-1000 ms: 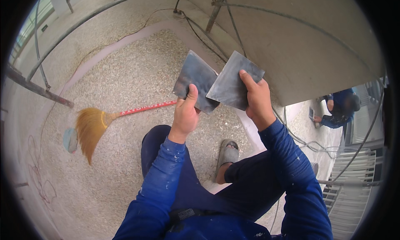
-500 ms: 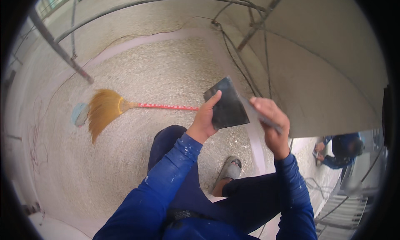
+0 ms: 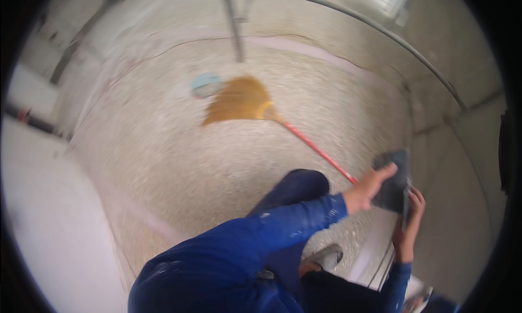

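Note:
At the right of the head view, my left hand is closed on a dark, flat, rectangular plate, thumb across its face. My right hand is close beside it, fingers curled round a thin grey blade-like piece seen nearly edge-on. That piece lies along the plate's right edge; blur hides whether they touch. Beyond my left hand a grass broom lies on the floor, its red handle running toward my left hand. A round light-blue object sits by the bristles.
A metal pipe frame arches over the far side, one leg coming down near the broom. Speckled rough floor spreads around me. To the right rises a grey wall-like surface. A pale panel is at the left.
My view has swung left, so the broom, frame and hands appear farther right. The thin piece has come closer to the plate's edge. The person seen at right is now mostly out of view.

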A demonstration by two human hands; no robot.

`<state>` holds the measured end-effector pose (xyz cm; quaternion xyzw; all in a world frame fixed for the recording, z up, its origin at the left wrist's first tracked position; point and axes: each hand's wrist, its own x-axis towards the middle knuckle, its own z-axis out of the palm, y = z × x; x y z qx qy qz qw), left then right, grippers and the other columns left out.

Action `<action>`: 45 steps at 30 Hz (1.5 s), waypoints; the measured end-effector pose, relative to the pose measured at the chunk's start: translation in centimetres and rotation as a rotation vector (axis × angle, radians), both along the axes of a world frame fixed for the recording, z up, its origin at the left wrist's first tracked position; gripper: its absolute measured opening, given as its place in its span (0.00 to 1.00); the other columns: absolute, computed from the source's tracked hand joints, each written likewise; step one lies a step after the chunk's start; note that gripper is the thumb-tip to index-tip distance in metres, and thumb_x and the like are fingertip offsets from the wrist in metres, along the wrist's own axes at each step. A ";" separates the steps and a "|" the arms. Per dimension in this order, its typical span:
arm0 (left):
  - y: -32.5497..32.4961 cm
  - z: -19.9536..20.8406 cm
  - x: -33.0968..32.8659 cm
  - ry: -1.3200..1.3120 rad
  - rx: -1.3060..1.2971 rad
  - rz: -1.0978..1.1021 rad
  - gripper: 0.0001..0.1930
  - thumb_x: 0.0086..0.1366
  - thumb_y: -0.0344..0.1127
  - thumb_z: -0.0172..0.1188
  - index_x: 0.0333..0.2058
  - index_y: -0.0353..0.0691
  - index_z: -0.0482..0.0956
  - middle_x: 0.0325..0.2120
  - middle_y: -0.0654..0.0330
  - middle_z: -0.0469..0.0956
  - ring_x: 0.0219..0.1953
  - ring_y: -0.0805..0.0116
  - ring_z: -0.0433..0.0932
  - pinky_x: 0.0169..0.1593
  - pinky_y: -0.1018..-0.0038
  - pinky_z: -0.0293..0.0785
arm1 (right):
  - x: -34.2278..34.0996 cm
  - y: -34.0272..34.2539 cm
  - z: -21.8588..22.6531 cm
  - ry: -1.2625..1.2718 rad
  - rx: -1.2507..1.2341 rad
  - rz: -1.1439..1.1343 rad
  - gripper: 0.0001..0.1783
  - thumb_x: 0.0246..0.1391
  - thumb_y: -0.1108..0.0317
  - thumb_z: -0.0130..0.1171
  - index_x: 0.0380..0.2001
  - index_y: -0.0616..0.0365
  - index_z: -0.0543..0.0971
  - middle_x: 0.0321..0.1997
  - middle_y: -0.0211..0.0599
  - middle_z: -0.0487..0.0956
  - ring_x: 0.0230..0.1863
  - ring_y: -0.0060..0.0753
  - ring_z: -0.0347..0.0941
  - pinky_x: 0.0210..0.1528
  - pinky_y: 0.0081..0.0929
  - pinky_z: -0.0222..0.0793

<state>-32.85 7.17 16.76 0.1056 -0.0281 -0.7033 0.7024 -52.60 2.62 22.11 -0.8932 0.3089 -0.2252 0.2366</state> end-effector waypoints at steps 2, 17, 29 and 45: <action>0.4 0.6 0.4 -0.047 -0.023 0.003 0.26 0.69 0.49 0.61 0.58 0.37 0.74 0.51 0.57 0.80 0.51 0.67 0.79 0.55 0.66 0.76 | -2.2 -2.5 -1.8 -0.034 0.047 0.000 0.28 0.60 0.68 0.48 0.64 0.62 0.66 0.67 0.53 0.65 0.70 0.53 0.60 0.71 0.43 0.55; 1.5 -0.5 -4.8 -0.866 0.058 0.080 0.43 0.58 0.43 0.70 0.68 0.36 0.58 0.62 0.44 0.67 0.63 0.53 0.70 0.63 0.62 0.66 | -0.2 -2.3 2.3 -0.721 1.124 -0.474 0.37 0.59 0.57 0.62 0.65 0.71 0.68 0.64 0.45 0.74 0.64 0.49 0.68 0.76 0.46 0.46; 3.3 0.7 -5.3 -1.211 0.153 0.231 0.42 0.61 0.47 0.68 0.67 0.34 0.59 0.59 0.42 0.68 0.60 0.46 0.70 0.61 0.60 0.68 | -1.6 -5.9 -3.2 -0.414 0.745 -0.434 0.33 0.62 0.60 0.58 0.65 0.68 0.67 0.64 0.44 0.73 0.64 0.46 0.68 0.72 0.43 0.52; 0.9 -0.6 -3.9 -1.007 0.128 0.205 0.43 0.63 0.50 0.67 0.69 0.37 0.56 0.63 0.41 0.67 0.66 0.49 0.67 0.66 0.62 0.65 | -4.7 -8.7 -10.8 -0.247 0.433 -0.452 0.28 0.67 0.65 0.54 0.65 0.65 0.66 0.64 0.44 0.72 0.63 0.43 0.69 0.68 0.40 0.60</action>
